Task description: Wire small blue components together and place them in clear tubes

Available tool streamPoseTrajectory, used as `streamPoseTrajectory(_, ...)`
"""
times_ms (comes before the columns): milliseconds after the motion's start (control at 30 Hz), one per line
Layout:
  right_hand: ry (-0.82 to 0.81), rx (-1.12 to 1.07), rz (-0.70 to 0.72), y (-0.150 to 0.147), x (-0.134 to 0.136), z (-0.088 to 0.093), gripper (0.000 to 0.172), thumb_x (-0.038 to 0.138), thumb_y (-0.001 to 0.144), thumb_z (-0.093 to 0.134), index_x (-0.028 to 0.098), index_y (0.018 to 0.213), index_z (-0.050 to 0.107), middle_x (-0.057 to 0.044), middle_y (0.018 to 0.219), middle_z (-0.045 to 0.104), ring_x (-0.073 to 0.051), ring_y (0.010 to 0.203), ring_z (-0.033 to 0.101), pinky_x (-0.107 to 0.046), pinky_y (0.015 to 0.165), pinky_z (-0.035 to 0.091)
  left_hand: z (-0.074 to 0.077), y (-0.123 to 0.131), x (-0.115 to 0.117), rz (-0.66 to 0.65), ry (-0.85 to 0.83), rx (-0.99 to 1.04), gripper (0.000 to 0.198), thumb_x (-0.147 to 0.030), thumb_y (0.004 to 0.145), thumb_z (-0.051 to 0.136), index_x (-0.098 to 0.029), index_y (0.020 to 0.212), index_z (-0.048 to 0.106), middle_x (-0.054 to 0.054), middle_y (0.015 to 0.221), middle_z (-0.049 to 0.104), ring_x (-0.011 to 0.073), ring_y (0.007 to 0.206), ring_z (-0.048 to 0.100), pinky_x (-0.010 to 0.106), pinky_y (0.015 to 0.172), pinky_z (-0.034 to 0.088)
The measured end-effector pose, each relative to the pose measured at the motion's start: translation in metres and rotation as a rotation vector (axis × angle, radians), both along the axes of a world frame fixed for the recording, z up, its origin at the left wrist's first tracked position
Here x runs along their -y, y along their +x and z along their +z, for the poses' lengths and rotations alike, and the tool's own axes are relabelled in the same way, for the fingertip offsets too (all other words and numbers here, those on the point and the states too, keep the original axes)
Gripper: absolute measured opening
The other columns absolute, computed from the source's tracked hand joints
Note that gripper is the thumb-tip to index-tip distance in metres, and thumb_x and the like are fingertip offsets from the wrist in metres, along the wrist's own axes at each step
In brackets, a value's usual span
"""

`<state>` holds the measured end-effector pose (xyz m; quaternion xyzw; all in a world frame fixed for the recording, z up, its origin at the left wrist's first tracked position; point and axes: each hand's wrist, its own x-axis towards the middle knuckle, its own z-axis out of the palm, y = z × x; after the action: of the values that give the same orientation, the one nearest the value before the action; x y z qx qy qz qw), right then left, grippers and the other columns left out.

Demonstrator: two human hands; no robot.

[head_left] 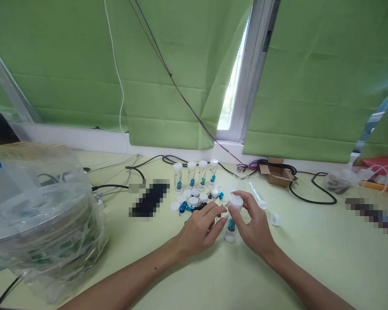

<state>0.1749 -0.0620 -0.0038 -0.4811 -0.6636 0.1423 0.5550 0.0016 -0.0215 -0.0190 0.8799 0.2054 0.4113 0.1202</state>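
A clear tube (231,234) with a white cap stands upright on the table, with a blue part and thin wire inside. My right hand (254,226) grips it near the top, thumb and fingers around the capped end. On its other side is my left hand (198,226), fingers bent, with a gap between thumb and index finger. Those fingertips are at the tube's side; whether they touch it I cannot tell. Beyond the left hand lie loose white caps (193,201) and small blue metal parts (183,207), partly hidden by that hand.
Several capped tubes (191,175) stand in a row behind. An uncapped clear tube (255,189) and a loose white cap (275,219) lie to the right. An open cardboard box (278,174) sits among black cables (313,201). Plastic-wrapped reels (42,232) stand at left.
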Motion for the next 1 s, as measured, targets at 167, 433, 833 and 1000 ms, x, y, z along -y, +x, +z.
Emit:
streamPoseTrajectory(167,0.109,0.066,-0.11,0.003,-0.002,0.002,0.025,0.034,0.091,0.057,0.023,0.113,0.055,-0.008,0.101,0.062,-0.023,0.089,0.059,-0.037,0.081,0.048,-0.001,0.001,0.0,-0.004,0.053,-0.063,0.02,-0.022,0.098,0.04,-0.017,0.097,0.059,0.002,0.075,0.055,0.0111,0.059,0.045,0.025,0.052,0.033)
streamPoseTrajectory(433,0.158,0.103,-0.25,0.014,0.0,0.019,0.027,0.039,0.088,0.062,0.024,0.11,0.058,-0.002,0.078,0.059,-0.017,0.06,0.048,-0.033,0.063,0.045,-0.002,0.0,-0.002,0.002,0.072,-0.158,0.032,-0.025,0.099,0.038,-0.016,0.077,0.059,0.001,0.067,0.051,0.0109,0.058,0.046,0.025,0.051,0.031)
streamPoseTrajectory(833,0.125,0.441,-0.242,0.012,-0.055,0.052,0.015,0.026,0.086,0.058,0.019,0.099,0.054,-0.003,0.074,0.063,-0.02,0.059,0.061,-0.03,0.063,0.042,-0.006,0.002,0.0,-0.025,0.104,-0.213,0.033,-0.025,0.099,0.039,-0.017,0.076,0.061,0.001,0.064,0.052,0.01,0.055,0.049,0.026,0.049,0.028)
streamPoseTrajectory(1000,0.12,0.539,-0.292,0.002,-0.087,0.041,0.013,0.02,0.089,0.055,0.016,0.1,0.051,-0.008,0.085,0.062,-0.022,0.069,0.061,-0.031,0.068,0.042,-0.007,0.001,0.001,-0.015,0.113,-0.232,0.033,-0.025,0.098,0.04,-0.017,0.074,0.061,0.001,0.064,0.052,0.0099,0.055,0.049,0.026,0.05,0.029)
